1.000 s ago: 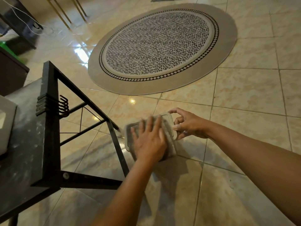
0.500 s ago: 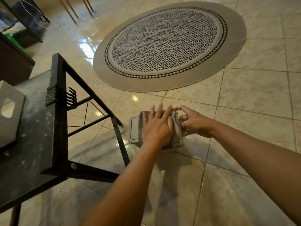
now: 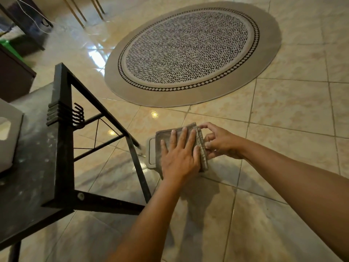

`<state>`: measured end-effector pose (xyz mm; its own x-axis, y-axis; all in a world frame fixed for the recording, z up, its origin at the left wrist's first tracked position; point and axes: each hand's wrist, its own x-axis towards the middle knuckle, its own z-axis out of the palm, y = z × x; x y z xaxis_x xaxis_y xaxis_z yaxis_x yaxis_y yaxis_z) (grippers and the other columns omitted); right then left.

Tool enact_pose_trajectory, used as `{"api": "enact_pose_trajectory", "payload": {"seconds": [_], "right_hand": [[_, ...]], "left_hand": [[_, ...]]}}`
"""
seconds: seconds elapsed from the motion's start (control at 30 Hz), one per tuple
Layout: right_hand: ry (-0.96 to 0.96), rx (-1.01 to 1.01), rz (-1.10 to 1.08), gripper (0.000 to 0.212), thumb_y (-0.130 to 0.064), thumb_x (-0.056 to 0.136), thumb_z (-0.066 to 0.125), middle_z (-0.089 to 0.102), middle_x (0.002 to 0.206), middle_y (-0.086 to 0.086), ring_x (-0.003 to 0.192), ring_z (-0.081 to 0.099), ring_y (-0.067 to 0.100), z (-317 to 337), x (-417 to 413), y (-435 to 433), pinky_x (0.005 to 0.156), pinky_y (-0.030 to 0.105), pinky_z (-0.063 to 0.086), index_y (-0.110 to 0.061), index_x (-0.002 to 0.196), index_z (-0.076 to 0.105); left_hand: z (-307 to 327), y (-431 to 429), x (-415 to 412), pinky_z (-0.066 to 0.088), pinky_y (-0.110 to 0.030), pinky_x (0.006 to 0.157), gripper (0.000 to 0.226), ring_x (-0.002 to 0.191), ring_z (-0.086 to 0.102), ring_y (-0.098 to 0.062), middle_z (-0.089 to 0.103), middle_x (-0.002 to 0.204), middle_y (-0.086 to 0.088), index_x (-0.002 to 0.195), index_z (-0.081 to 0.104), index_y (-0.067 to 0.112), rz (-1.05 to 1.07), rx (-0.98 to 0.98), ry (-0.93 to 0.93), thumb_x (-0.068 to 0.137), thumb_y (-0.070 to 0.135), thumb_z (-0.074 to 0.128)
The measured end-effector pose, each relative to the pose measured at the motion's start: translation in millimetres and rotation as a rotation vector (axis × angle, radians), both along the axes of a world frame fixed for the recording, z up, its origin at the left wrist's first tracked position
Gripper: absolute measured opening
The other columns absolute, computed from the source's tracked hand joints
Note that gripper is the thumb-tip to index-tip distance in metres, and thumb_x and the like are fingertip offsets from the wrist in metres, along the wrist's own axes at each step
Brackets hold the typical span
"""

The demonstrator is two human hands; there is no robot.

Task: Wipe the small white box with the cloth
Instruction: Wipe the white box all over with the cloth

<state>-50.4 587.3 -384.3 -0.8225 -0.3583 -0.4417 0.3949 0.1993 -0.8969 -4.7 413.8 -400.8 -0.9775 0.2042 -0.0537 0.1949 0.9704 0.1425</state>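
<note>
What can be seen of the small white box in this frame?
Only the left end of the small white box shows: a pale, plastic-looking body with rounded corners and a raised rim framing a recessed panel. It is held in the air above the tiled floor, its broad face toward the camera. A folded grey cloth covers the rest. The left hand lies flat on the cloth, fingers spread, pressing it against the box. The right hand grips the covered right edge with its fingertips.

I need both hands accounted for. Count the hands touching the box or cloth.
2. The left hand lies flat on the cloth over the small white box; the right hand pinches their right edge. None seems hidden.
</note>
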Motion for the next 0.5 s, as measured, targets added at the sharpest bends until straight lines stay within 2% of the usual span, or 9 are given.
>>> {"api": "enact_pose_trajectory", "payload": {"seconds": [0.07,0.17,0.23,0.3,0.4,0.5], "right_hand": [[0.002,-0.003,-0.009,0.069,0.016,0.089,0.054,0.056,0.085,0.015,0.075,0.065,0.026,-0.3,0.2,-1.3,0.076,0.051,0.062,-0.024,0.143,0.038],[0.004,0.009,-0.025,0.067,0.013,0.091,0.055,0.053,0.079,0.012,0.068,0.063,0.021,-0.4,0.7,-2.4,0.072,0.047,0.063,-0.024,0.144,0.038],[0.002,0.004,-0.017,0.066,0.012,0.091,0.055,0.053,0.080,0.011,0.069,0.063,0.021,0.0,0.4,-1.6,0.070,0.044,0.063,-0.024,0.143,0.038],[0.007,-0.001,-0.004,0.066,0.013,0.091,0.054,0.054,0.081,0.013,0.070,0.063,0.023,0.8,1.2,0.1,0.067,0.042,0.063,-0.025,0.142,0.038],[0.011,-0.012,-0.007,0.068,0.016,0.089,0.052,0.055,0.088,0.019,0.075,0.062,0.030,0.1,1.6,-2.2,0.063,0.040,0.062,-0.024,0.142,0.038],[0.009,0.010,-0.028,0.066,0.014,0.090,0.054,0.053,0.083,0.013,0.071,0.063,0.024,0.8,2.7,-4.1,0.066,0.041,0.063,-0.024,0.141,0.037]], "left_hand": [[5.3,-1.4,-20.4,-0.004,-0.057,0.121,0.058,0.151,-0.017,-0.022,-0.011,0.166,0.008,0.156,-0.008,0.038,-0.028,-0.004,-0.042,0.103,0.051,0.010],[8.8,-21.2,-32.1,-0.004,-0.059,0.120,0.058,0.152,-0.015,-0.024,-0.008,0.167,0.006,0.157,-0.009,0.038,0.136,0.019,-0.082,0.103,0.048,0.012],[8.9,-23.1,-18.9,-0.006,-0.059,0.120,0.060,0.151,-0.019,-0.025,-0.013,0.166,0.007,0.156,-0.012,0.038,0.182,0.014,-0.102,0.102,0.050,0.012],[8.8,-8.0,-3.4,-0.009,-0.057,0.120,0.059,0.150,-0.023,-0.023,-0.018,0.164,0.009,0.155,-0.014,0.040,0.068,0.013,-0.090,0.102,0.052,0.010],[8.1,5.4,-13.2,-0.008,-0.056,0.121,0.057,0.150,-0.020,-0.021,-0.014,0.165,0.009,0.155,-0.010,0.041,-0.045,-0.012,-0.060,0.103,0.051,0.010],[11.2,-17.2,-33.1,-0.006,-0.061,0.119,0.058,0.152,-0.015,-0.024,-0.007,0.167,0.005,0.156,-0.008,0.041,0.130,0.020,-0.086,0.102,0.048,0.009]]}}
